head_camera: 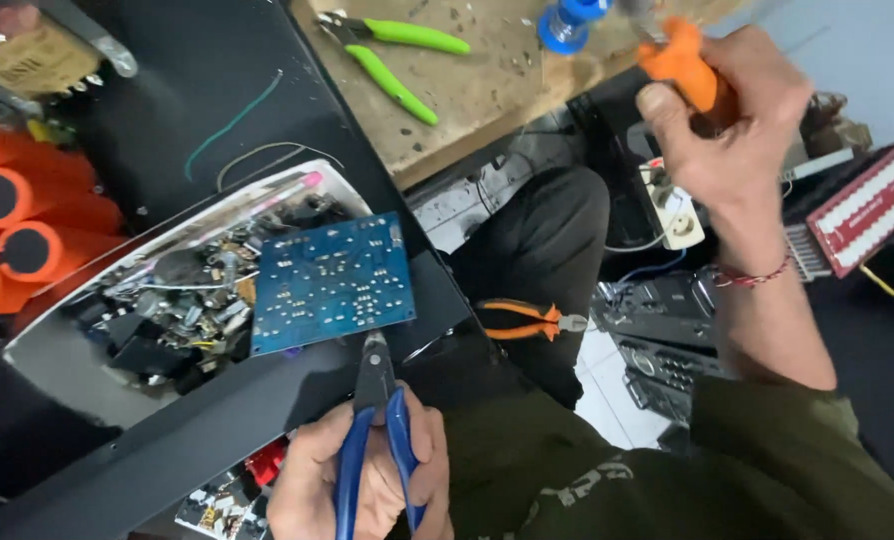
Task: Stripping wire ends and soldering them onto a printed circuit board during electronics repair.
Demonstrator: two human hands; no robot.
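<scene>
Blue circuit board (333, 282) is resting solder side up across the near rim of a white tray (67, 365) of loose electronic parts, tilted so its joints are facing the person; the left hand (362, 478) is clamping its fingers round blue-handled pliers (375, 420), whose tip is touching the board's near edge, seemingly steadying it; the right hand (732, 110), far right, is closing its fingers on an orange-handled tool (679, 68), probably a soldering iron; green cutters (392, 55) are lying on the far bench.
</scene>
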